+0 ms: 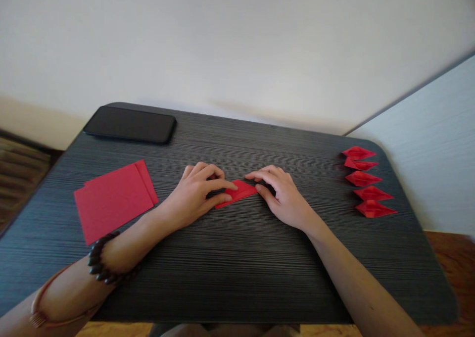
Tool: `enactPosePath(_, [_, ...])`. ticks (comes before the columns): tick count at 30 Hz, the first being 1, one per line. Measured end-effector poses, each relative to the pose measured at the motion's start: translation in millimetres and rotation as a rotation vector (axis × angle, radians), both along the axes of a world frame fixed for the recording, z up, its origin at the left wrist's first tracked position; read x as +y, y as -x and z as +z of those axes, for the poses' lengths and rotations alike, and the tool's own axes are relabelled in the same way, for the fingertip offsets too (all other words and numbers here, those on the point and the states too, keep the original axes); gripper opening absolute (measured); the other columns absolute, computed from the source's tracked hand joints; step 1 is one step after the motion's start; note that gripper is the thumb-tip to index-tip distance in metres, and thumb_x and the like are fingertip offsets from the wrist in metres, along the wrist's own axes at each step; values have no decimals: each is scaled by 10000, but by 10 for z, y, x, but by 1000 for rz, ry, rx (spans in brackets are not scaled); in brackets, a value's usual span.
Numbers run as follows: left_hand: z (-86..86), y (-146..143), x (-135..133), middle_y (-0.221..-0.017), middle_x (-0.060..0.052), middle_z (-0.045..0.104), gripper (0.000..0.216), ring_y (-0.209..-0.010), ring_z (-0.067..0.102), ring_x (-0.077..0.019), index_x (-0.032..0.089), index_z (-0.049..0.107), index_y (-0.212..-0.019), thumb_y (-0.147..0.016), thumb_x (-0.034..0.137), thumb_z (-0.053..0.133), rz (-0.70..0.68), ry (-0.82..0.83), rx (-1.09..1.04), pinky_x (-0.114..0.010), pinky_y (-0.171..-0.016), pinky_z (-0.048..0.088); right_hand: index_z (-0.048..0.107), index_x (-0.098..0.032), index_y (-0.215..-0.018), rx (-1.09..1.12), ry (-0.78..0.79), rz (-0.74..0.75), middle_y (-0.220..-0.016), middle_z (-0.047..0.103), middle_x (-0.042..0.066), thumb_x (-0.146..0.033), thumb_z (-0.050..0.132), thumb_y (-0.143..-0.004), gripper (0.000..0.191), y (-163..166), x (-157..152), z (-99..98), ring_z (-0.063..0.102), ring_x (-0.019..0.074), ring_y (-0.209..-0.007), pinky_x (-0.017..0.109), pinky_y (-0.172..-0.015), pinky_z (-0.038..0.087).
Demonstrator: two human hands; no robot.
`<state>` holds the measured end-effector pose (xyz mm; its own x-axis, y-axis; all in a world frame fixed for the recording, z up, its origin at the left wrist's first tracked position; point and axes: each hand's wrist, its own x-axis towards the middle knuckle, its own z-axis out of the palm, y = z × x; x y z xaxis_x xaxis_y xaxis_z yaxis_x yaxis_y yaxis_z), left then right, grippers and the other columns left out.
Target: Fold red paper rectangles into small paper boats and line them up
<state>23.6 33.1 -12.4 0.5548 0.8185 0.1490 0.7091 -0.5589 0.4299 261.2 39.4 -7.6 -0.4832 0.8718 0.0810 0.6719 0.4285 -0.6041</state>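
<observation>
A small folded piece of red paper (242, 190) lies on the dark table between my two hands. My left hand (202, 191) has its thumb and index finger on the paper's left end, the other fingers curled behind. At the paper's right end, my right hand (276, 191) pinches the corner between thumb and index finger. Fold lines run along the paper's face. Its two ends are partly covered by my fingertips.
Flat red paper sheets (115, 201) lie stacked on the left, beside my left forearm. A black phone (131, 124) rests at the back left. Several folded red paper boats (363, 179) form a column near the right edge of the table (237, 267). A wall stands behind.
</observation>
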Motion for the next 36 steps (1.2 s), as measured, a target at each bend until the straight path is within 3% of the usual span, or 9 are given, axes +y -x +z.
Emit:
enactPosePath(9, [56, -15, 0, -1105, -50, 526, 452, -1014, 430, -218, 403, 604, -1180, -901, 89, 435, -254, -35, 56, -388, -864, 361, 593, -283, -1130, -3, 31, -11, -1057, 609, 33, -129, 481, -895, 302, 17, 7, 34, 525, 200, -982, 365, -836, 373])
enactPosePath(16, [68, -6, 10, -1124, -62, 531, 523, -1013, 434, -228, 377, 502, -1298, -882, 68, 432, -282, -67, 135, -405, -876, 384, 588, -275, -1137, -6, 30, -13, -1056, 612, 39, -129, 479, -890, 306, 13, 12, 26, 526, 206, -985, 367, -832, 376])
enactPosePath(20, [73, -7, 1, -1146, -65, 515, 535, -1024, 439, -236, 377, 525, -1271, -857, 46, 452, -280, -89, 179, -415, -879, 393, 590, -282, -1143, -11, 39, -12, -1058, 608, 29, -119, 481, -891, 320, 23, 15, 40, 521, 196, -985, 363, -843, 373])
enactPosePath(29, [109, 51, 19, -1144, -66, 478, 353, -1033, 451, -231, 381, 599, -1181, -920, 194, 452, -305, -76, 139, -406, -867, 398, 576, -311, -1180, -45, 31, -1, -1048, 598, 17, -126, 453, -910, 349, 10, -7, 40, 515, 183, -977, 353, -851, 371])
enactPosePath(33, [136, 40, 10, -1149, -66, 463, 356, -1040, 451, -233, 372, 617, -1158, -895, 185, 467, -289, -64, 120, -418, -878, 384, 569, -254, -1177, -78, -64, -79, -1033, 588, 41, -260, 486, -916, 274, 74, -68, -22, 522, 201, -963, 363, -837, 380])
enactPosePath(36, [155, 23, 2, -1149, -68, 461, 356, -1051, 451, -240, 374, 622, -1149, -890, 187, 463, -277, -67, 125, -426, -876, 380, 559, -221, -1186, -139, -135, -149, -1043, 566, 74, -384, 521, -890, 339, 143, -105, -60, 512, 239, -983, 385, -824, 385])
